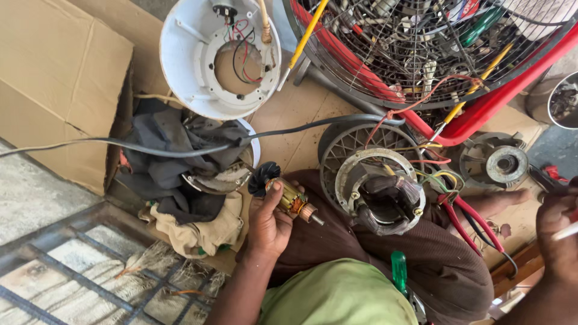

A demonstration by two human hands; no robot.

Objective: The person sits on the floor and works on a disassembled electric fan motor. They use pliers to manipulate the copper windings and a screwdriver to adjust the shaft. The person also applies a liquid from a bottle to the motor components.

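— Green shirt (337, 295) at the bottom edge, a green-handled screwdriver (398, 271) poking up just beside it. What's in the hands?

— Left hand (269, 219) is closed around one motor rotor (288, 195) (black fan blades at one end, copper commutator and shaft at the other), held over the left knee. Right hand (557, 232) sits at the right edge, curled on a thin white stick (566, 231); most of it is cut off.

— Anything in the way?

— One motor housing (380, 195) rests on the lap, coloured wires (448, 198) trailing from it. A black cable (180, 149) crosses the dark cloth pile (174, 162) between the rotor and the white round fan shell (220, 57).

— Containers?

— One red-rimmed wire fan guard (421, 54) top right, used as a basket — full of tools and wires, too tangled to count. One metal bowl (563, 99) at the far right, contents unclear.

— Rest?

— Cardboard (54, 78) on the floor, one round grey motor part (500, 162) near the right hand, metal grate (90, 265) lower left.
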